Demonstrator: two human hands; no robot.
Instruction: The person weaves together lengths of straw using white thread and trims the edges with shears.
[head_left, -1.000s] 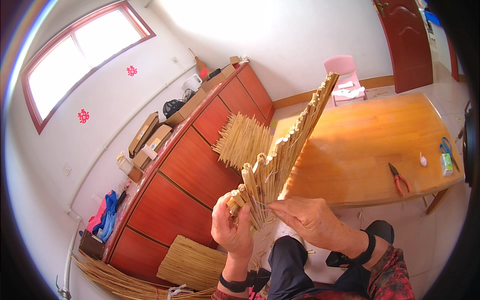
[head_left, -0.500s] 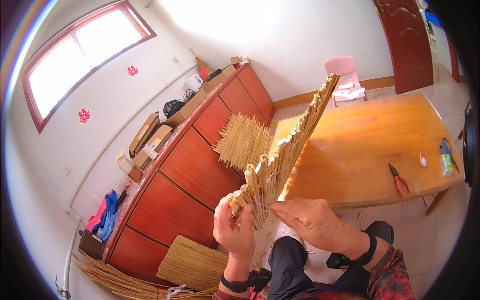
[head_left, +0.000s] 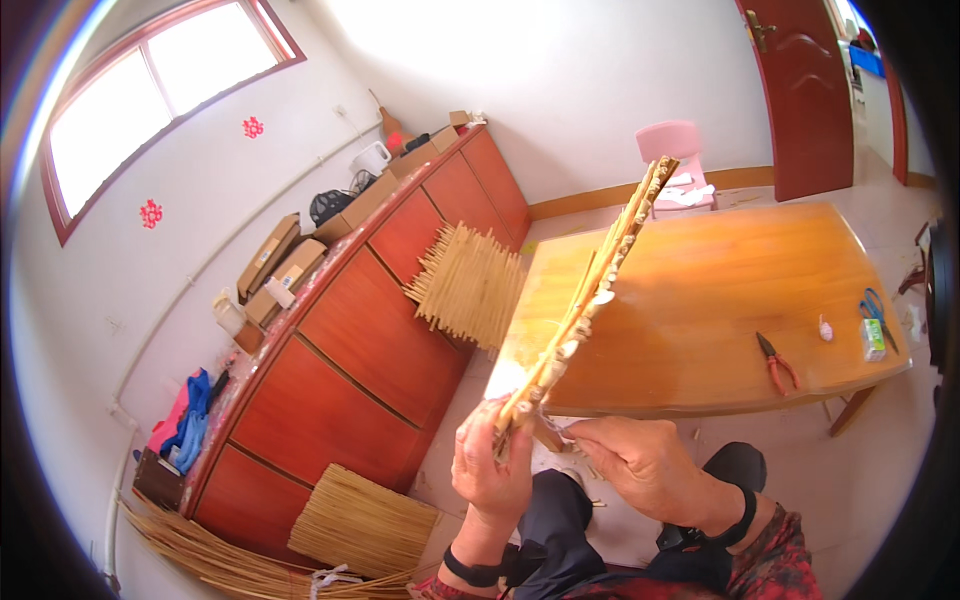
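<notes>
A panel of tied straw-coloured stalks (head_left: 568,348) rises edge-on in front of me, its row of cut ends slanting up to the right. My left hand (head_left: 488,468) is closed round its near end, thumb on one side and fingers on the other. Just right of that end, my right hand (head_left: 650,468) pinches a thin pale thread (head_left: 555,428) that runs to the stalks. The far end of the panel stands over the table, and most of its face is turned out of sight.
A wooden table (head_left: 700,290) carries red-handled pliers (head_left: 776,364), blue-handled scissors (head_left: 880,315), and a small green-white box (head_left: 873,340). Another stalk panel (head_left: 465,285) leans by the red cabinets (head_left: 345,330); a further one (head_left: 362,520) and loose stalks (head_left: 230,545) lie lower left. Behind stands a pink chair (head_left: 668,148).
The stalk panel has turned from showing its broad face to nearly edge-on. My left hand has shifted slightly right and down with it; my right hand has moved slightly right, keeping its pinch.
</notes>
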